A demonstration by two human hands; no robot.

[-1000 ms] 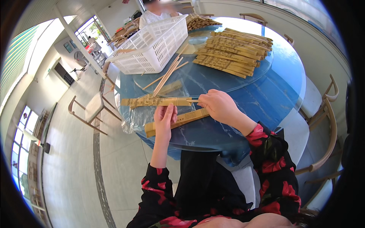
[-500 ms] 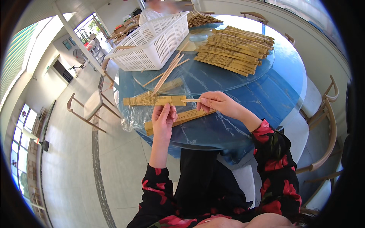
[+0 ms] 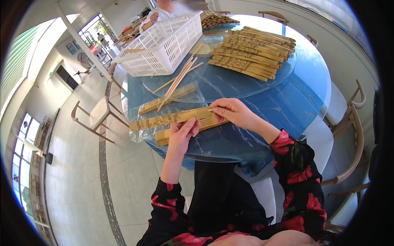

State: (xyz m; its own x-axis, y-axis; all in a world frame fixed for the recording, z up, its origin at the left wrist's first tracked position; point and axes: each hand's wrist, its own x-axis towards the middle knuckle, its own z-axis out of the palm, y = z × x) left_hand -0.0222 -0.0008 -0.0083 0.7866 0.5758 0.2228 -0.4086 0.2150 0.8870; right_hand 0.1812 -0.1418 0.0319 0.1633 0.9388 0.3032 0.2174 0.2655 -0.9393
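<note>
1. Left hand pinches a paper sleeve over the desk; right hand pinches at its right end, on what I can't tell.
2. I'd grip lightly to avoid creases.

Place: restaurant-style dining room | round table, glass turntable, wooden chairs, tiled floor

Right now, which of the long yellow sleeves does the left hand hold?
The sleeve whose right end reaches the right hand; the left hand pinches it, while other sleeves lie on the table.
</note>
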